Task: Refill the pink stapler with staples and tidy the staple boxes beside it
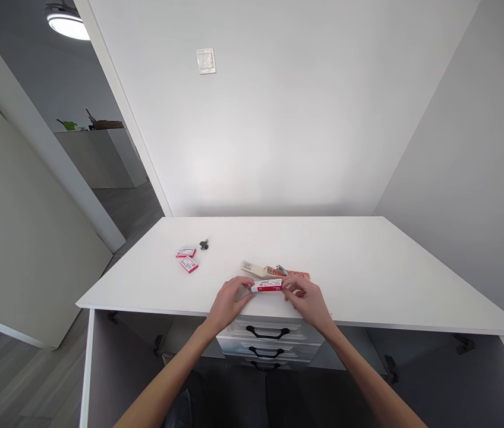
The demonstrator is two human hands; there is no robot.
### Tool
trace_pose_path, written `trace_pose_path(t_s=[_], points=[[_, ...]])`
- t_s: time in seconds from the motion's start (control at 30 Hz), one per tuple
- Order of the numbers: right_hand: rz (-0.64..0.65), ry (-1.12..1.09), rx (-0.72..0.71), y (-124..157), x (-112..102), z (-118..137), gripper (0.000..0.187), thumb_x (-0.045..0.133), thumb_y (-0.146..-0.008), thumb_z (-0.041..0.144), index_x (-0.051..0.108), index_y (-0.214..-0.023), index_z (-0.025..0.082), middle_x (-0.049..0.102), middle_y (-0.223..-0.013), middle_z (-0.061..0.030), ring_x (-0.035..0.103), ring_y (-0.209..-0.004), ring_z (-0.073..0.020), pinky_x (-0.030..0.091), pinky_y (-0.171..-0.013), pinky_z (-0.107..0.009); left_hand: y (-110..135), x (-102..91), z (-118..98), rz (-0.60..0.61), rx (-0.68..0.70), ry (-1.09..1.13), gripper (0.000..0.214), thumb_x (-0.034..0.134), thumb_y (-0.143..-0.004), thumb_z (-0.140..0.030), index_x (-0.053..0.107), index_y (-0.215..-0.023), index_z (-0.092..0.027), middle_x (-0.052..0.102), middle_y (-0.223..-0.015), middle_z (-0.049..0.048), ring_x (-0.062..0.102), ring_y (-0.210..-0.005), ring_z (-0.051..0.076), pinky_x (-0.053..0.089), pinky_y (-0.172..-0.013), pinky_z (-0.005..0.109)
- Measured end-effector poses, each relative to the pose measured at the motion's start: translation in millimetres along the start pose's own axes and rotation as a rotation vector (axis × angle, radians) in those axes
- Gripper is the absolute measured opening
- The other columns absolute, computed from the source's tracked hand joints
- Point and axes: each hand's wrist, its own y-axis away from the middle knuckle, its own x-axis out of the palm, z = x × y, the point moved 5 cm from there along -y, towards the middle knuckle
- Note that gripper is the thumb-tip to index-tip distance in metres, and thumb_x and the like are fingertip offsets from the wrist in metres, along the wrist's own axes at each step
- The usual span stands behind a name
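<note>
A small red-and-white cardboard box [267, 286] is held lengthwise between my two hands, just above the front part of the white cabinet top. My left hand [229, 302] pinches its left end with thumb and fingers. At the right end, the fingers of my right hand [306, 299] close around it. Right behind the box lies a long beige and orange object [256, 269] with a printed label on its left part. A shiny metal piece [282, 270] shows on it, and my hands and the box partly hide it.
Two similar red-and-white boxes [188, 264] lie to the left on the cabinet top [359, 267]. Beside them is a small dark object [204, 244], too small to name. Drawers with black handles [267, 331] sit under the front edge, between open cabinet bays. A wall stands behind.
</note>
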Motion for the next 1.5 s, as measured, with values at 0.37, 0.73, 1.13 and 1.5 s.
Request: trace_pose_path(t_s=[0.37,0.73,1.13,1.5], points=[[0.014,-0.088,0.100,-0.2,-1.8,-10.0,0.029,0.072,-0.089,0.052,0.073,-0.098,0.024,0.074,-0.093,-0.0079,0.070,-0.082,-0.0233,0.056,-0.053,-0.030,1.9,3.1,5.5,-0.011,-0.077,-0.050,0.028,0.057,-0.100,-0.040,0.065,-0.125,-0.031,0.072,-0.119,0.0028,0.064,-0.111,0.025,0.050,-0.097,0.041],[0.205,-0.185,0.028,-0.9,-0.5,9.7,0.032,0.072,-0.091,0.044,0.070,-0.120,0.030,0.072,-0.131,-0.0065,0.064,-0.126,-0.0272,0.060,-0.089,-0.039,-1.2,3.3,-0.3,-0.048,-0.066,-0.078,0.028,0.061,-0.096,-0.037,0.065,-0.122,-0.027,0.072,-0.114,0.0037,0.064,-0.108,0.025,0.049,-0.097,0.042],[0.234,-0.098,0.056,-1.9,1.4,1.0,0.035,0.069,-0.092,0.043,0.072,-0.124,0.030,0.070,-0.135,-0.0070,0.066,-0.121,-0.0270,0.062,-0.089,-0.040,-2.2,5.1,7.8,-0.054,-0.111,-0.069,0.026,0.069,-0.092,-0.040,0.071,-0.115,-0.029,0.072,-0.103,0.0031,0.064,-0.100,0.025,0.050,-0.088,0.038],[0.217,-0.014,0.086,-1.0,4.6,-9.4,0.039,0.065,-0.094,0.042,0.069,-0.131,0.031,0.063,-0.143,-0.0066,0.071,-0.104,-0.0240,0.064,-0.088,-0.043,0.2,5.6,7.9,-0.008,-0.098,-0.041,0.030,0.061,-0.097,-0.039,0.066,-0.124,-0.029,0.071,-0.110,0.0046,0.062,-0.104,0.026,0.049,-0.090,0.038]])
